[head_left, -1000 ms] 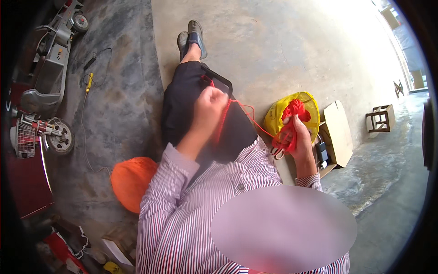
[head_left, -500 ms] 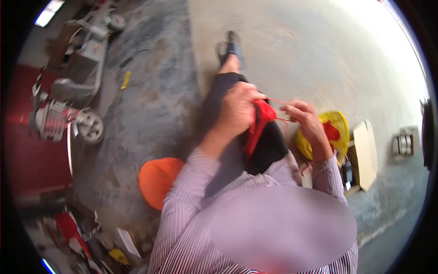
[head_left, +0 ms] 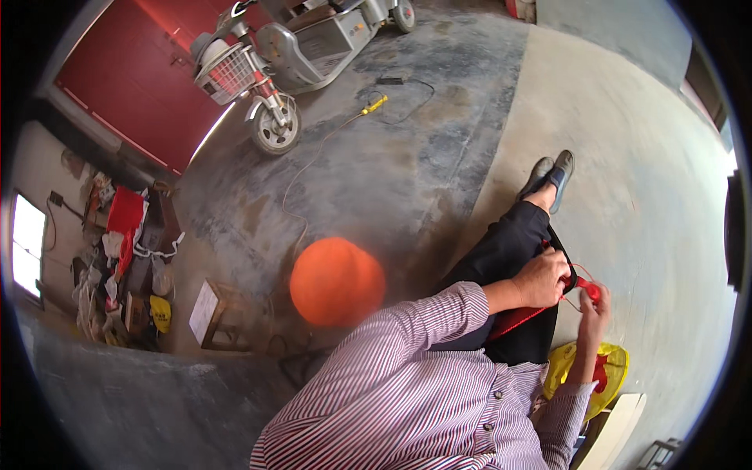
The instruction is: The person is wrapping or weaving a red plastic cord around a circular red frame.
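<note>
My left hand (head_left: 540, 280) is closed on red cord work (head_left: 513, 321), which looks knotted or braided. Its flat strip trails down across my black-trousered lap. Just to the right, my right hand (head_left: 594, 312) has its fingers bent and pinched around a bundle of red cord (head_left: 589, 291). Thin red strands loop between the two hands. The fingertips of the left hand are partly hidden. Beside my right forearm lies a yellow plastic bag (head_left: 621, 362) with something red in it.
An open cardboard box (head_left: 615, 429) is beside the bag. At my left stands a round orange object (head_left: 337, 282), with a small wooden stool (head_left: 219, 319) beyond. A yellow power strip (head_left: 374, 104) trails its cable over the floor towards a grey electric scooter (head_left: 274, 129).
My view has swung left, so the hands now appear farther right and lower. Both hands still hold the red cord, and they have come closer together.
</note>
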Available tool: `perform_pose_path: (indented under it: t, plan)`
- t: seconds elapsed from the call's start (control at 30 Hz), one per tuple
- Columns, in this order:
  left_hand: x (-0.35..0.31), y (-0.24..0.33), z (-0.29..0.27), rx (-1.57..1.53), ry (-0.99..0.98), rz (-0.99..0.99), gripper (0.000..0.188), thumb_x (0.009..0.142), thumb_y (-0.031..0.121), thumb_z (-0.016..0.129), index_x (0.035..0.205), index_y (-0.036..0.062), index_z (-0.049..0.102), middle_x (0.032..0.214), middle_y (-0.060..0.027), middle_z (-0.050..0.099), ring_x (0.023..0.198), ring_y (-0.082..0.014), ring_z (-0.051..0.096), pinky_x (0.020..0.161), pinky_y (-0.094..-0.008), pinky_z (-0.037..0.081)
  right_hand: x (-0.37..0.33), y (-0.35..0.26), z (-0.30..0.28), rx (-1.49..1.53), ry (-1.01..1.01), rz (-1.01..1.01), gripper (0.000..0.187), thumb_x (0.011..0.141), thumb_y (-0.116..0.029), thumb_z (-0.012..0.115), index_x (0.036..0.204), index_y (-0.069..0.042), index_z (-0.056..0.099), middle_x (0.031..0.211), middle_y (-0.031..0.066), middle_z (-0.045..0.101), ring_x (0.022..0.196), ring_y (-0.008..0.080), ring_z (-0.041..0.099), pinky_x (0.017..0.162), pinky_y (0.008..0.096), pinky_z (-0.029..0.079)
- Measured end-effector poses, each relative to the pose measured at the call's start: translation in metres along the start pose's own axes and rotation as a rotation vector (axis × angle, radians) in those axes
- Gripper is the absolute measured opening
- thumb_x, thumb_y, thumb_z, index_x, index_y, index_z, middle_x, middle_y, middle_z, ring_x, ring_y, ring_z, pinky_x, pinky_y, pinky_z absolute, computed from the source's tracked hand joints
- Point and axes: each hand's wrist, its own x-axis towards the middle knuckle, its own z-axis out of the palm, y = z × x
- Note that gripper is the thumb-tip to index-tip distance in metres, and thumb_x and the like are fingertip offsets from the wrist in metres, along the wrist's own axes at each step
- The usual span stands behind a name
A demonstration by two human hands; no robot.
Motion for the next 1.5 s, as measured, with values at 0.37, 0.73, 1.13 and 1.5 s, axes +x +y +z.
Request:
perform_pose_path:
  t: [0.37, 0.73, 1.13, 1.5]
  plan:
    - [-0.018, 0.002, 0.015, -0.298, -0.114, -0.296, 0.027, 0.074, 0.012, 0.072, 0.095, -0.0004, 0.060, 0.083, -0.0196, 0.067, 0.080, -0.0359, 0.066, 0.074, -0.0409, 0.051, -0.099, -0.138, -0.010, 1.159, -0.495, 0.012, 0.044, 0.076, -0.024, 0.068, 0.109, -0.007, 0.045, 0.064, 0.0012, 0.045, 0.047, 0.0119, 0.038, 0.046, 0.0305, 0.037]
    - [-0.023, 0.014, 0.009, -0.036, -0.079, -0.208, 0.031, 0.081, 0.018, 0.069, 0.102, -0.0011, 0.058, 0.083, -0.0184, 0.064, 0.089, -0.0375, 0.064, 0.079, -0.0448, 0.050, -0.116, -0.155, -0.016, 1.124, -0.440, 0.035, 0.028, 0.084, -0.020, 0.064, 0.101, -0.005, 0.048, 0.056, 0.0007, 0.044, 0.040, 0.0109, 0.033, 0.040, 0.0244, 0.027]
    - [-0.005, -0.001, -0.004, -0.152, -0.049, -0.335, 0.022, 0.088, 0.020, 0.061, 0.079, 0.0010, 0.057, 0.073, -0.0175, 0.065, 0.071, -0.0326, 0.065, 0.063, -0.0418, 0.050, -0.027, -0.079, -0.014, -0.931, -0.237, -0.306, 0.018, 0.071, -0.006, 0.067, 0.088, -0.012, 0.070, 0.084, 0.0059, 0.061, 0.081, 0.0254, 0.061, 0.072, 0.0378, 0.046]
    - [0.004, -0.017, -0.002, 0.003, 0.025, -0.358, 0.027, 0.086, 0.023, 0.063, 0.075, -0.0024, 0.062, 0.072, -0.0245, 0.063, 0.072, -0.0415, 0.065, 0.062, -0.0465, 0.051, 0.000, -0.047, 0.039, -0.488, -0.186, 0.017, 0.044, 0.075, -0.006, 0.063, 0.119, -0.001, 0.060, 0.088, 0.0173, 0.068, 0.078, 0.0293, 0.066, 0.069, 0.0354, 0.052]
